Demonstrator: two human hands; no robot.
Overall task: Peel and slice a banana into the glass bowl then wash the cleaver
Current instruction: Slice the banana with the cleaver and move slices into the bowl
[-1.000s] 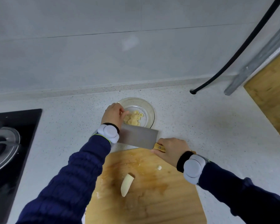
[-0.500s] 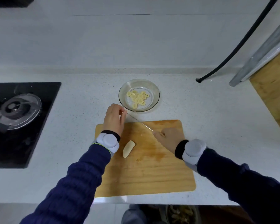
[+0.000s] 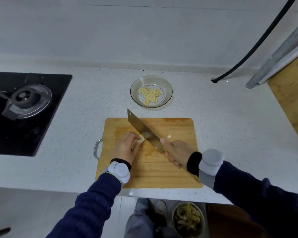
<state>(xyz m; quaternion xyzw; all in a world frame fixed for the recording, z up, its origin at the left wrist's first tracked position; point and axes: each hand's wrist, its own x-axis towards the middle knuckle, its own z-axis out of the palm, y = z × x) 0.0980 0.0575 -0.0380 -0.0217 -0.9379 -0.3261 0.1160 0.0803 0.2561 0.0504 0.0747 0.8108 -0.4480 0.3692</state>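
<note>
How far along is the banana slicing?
Done: banana slices lie in the glass bowl. In hand: the left hand steadies a peeled banana piece on the cutting board; the right hand grips the cleaver against it. Left: slicing that piece, then washing the cleaver.

The worktop [image 3: 93,117] looks like speckled stone, matt. The board [image 3: 170,129] is bare grained wood with a shiny metal handle [image 3: 95,148]. The cleaver [image 3: 139,124] is dull-sheened steel. The bowl [image 3: 169,86] is clear glossy glass. The banana [image 3: 141,139] is pale and matt. The hob [image 3: 55,100] is smooth black glass. The sleeves [image 3: 93,203] are quilted cloth.
</note>
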